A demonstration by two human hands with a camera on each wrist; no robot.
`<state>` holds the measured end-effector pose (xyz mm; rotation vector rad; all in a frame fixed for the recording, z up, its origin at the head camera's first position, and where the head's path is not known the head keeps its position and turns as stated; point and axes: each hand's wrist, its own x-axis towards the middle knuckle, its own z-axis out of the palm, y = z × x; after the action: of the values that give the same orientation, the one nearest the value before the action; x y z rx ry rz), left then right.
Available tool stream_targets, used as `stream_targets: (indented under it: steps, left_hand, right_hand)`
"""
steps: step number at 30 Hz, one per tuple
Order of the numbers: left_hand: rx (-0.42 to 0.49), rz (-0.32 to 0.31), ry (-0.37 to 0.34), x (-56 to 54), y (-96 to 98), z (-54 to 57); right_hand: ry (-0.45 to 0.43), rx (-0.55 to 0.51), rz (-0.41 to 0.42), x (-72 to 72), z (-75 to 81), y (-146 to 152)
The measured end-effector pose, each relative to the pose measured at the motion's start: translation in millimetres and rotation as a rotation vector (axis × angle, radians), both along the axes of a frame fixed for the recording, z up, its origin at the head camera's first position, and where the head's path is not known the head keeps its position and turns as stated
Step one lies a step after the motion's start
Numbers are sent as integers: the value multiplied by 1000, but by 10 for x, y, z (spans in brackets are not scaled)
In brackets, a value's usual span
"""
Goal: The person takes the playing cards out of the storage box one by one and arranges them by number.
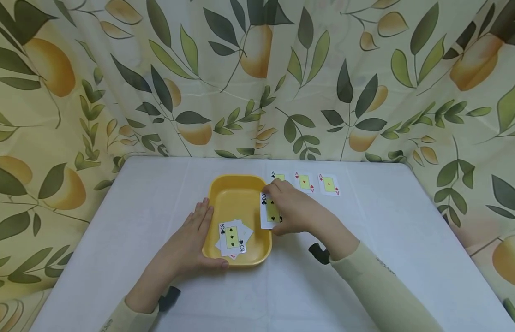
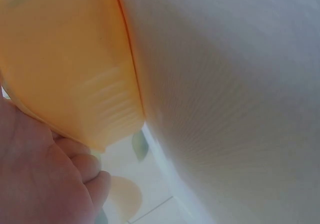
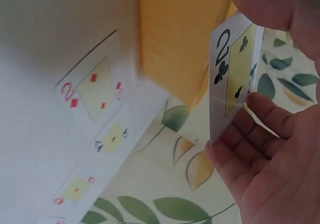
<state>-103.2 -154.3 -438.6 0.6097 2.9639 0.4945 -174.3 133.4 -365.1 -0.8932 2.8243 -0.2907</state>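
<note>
My right hand [image 1: 292, 207] pinches a two of clubs [image 1: 271, 213] by its edges, over the right rim of a yellow tray [image 1: 241, 182]. The right wrist view shows this card [image 3: 232, 69] upright between thumb and fingers, beside the tray's outer wall. Inside the tray lie a few loosely stacked cards, topped by what looks like a three of spades [image 1: 232, 237]. My left hand [image 1: 184, 240] rests on the tray's left side, fingers extended along the rim and thumb at the near corner. In the left wrist view, that hand [image 2: 45, 169] touches the tray's outer wall.
Behind my right hand, a black ace [image 1: 279, 176], an ace of hearts [image 1: 304, 181] and an ace of diamonds [image 1: 329, 184] lie in a row. A two of diamonds [image 3: 95, 89] lies beside the tray, hidden from the head view. A patterned curtain [image 1: 241, 92] hangs behind the white table.
</note>
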Motion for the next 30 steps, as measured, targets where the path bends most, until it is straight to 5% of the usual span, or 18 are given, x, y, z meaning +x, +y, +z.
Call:
stream_targets:
  steps: [30]
  left_hand:
    - [1,7,-16,-16,-8,-23]
  right_hand:
    - [-72,108,-166,-336,-443,712]
